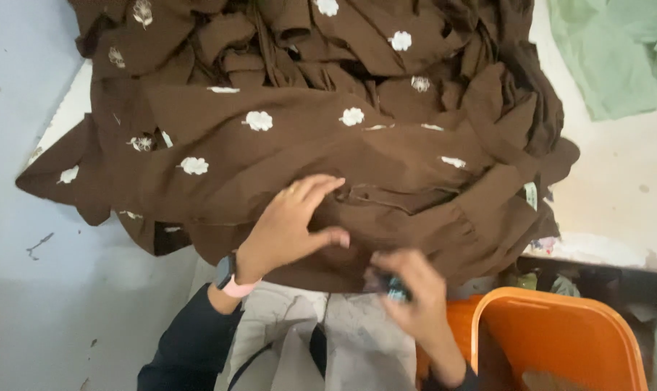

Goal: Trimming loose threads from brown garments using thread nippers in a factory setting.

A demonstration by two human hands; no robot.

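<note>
A big heap of brown cloth (pixel 306 137) with small white embroidered flowers lies bunched on a pale table. My left hand (pixel 293 221) rests flat on the cloth's near edge, fingers spread, pressing a fold beside a seam. A pink band with a dark watch sits on that wrist. My right hand (pixel 414 293) is closed around a small dark tool (pixel 393 287) with a teal part, right at the cloth's front hem. What kind of tool it is stays unclear because of blur.
An orange plastic bin (pixel 560 333) stands at the lower right beside my lap. Pale green fabric (pixel 618 51) lies at the table's far right. The table's worn front edge (pixel 603 250) runs on the right; a blue-grey floor (pixel 24 253) shows on the left.
</note>
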